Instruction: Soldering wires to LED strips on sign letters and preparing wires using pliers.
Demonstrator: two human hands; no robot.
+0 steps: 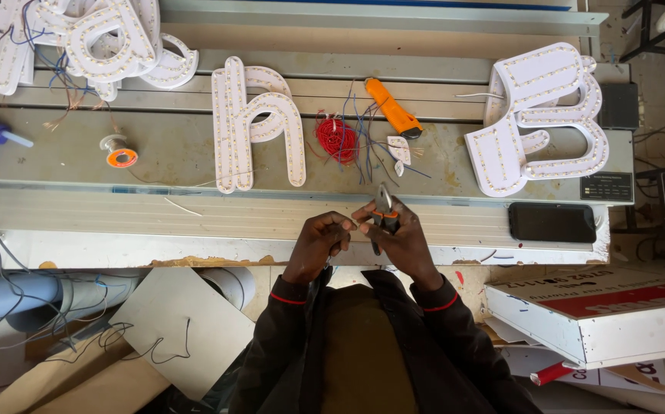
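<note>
Pinching something too small to make out, the left hand (319, 241) hovers just below the white letter h (256, 123); right of it, touching fingertips, the right hand (400, 238) grasps small pliers (384, 208), orange cutter (394, 109) beyond.

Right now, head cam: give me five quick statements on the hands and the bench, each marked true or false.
1. The right hand holds pliers. True.
2. The orange utility knife is in the left hand. False: it lies on the workbench, untouched.
3. A coil of red wire lies between the white h-shaped sign letter and the knife. True.
4. The black phone lies at the bench's left end. False: right end.
5. A solder spool lies left of the h-shaped letter. True.
</note>
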